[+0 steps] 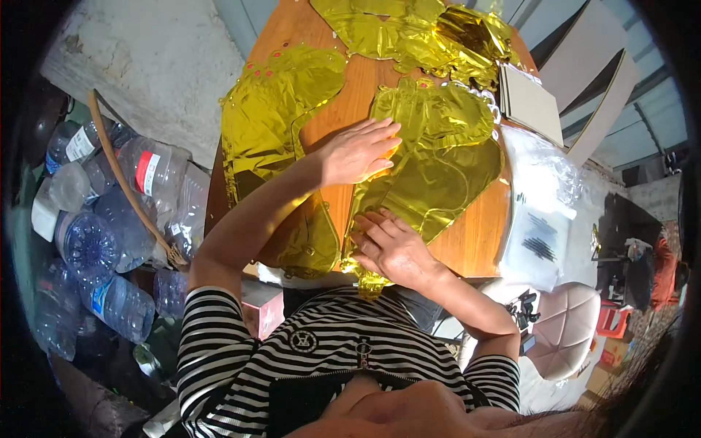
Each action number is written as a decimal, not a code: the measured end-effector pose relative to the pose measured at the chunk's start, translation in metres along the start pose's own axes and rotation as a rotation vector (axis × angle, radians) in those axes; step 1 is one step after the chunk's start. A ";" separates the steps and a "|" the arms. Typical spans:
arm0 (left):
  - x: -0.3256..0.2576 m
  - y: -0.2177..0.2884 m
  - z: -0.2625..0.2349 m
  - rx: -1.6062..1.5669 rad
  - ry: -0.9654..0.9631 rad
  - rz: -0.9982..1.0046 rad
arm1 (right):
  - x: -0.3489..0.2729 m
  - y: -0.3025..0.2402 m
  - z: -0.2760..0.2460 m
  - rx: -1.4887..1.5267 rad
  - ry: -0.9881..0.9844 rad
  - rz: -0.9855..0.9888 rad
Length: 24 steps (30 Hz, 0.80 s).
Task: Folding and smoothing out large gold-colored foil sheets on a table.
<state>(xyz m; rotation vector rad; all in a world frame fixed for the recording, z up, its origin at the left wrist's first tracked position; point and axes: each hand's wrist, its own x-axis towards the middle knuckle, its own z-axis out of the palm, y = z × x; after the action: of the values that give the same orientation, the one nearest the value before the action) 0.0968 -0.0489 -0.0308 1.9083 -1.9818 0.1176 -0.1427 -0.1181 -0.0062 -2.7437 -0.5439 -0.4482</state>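
A flat gold foil balloon [445, 171] lies on the wooden table in front of me, its near end reaching the table edge. My left hand [361, 152] rests flat on its left side, fingers stretched out and close together. Nearer to me, my right hand [394, 248] has its fingers bent round the gathered near end of the foil; its thumb is partly hidden. To the left lies a second flat gold foil sheet [281, 98], printed with small red marks at its far end. Crumpled gold foil [467, 40] is piled at the far side.
A clear plastic bag [540, 212] hangs along the right table edge, below grey-white boards [531, 102]. Many empty plastic bottles [91, 244] are heaped at the left, with a curved wooden stick [124, 164] across them. A padded chair [562, 328] stands at the right.
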 end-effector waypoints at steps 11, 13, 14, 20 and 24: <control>0.012 0.002 0.015 -0.034 -0.043 -0.053 | -0.001 -0.003 -0.003 0.060 0.027 0.008; 0.014 0.002 0.016 -0.030 -0.048 -0.063 | -0.003 -0.004 -0.002 0.075 0.019 0.011; 0.015 0.001 0.016 -0.025 -0.049 -0.070 | -0.006 -0.006 0.001 0.100 0.004 0.013; 0.005 -0.009 -0.004 -0.093 0.276 -0.187 | -0.008 -0.007 -0.017 0.099 0.047 0.078; -0.019 0.015 -0.020 0.020 0.121 -0.225 | -0.021 0.010 -0.030 0.015 0.123 0.290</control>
<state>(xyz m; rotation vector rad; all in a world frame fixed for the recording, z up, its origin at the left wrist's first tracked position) 0.0862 -0.0232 -0.0159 2.0699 -1.6829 0.1869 -0.1642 -0.1442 0.0109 -2.6984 -0.1150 -0.5313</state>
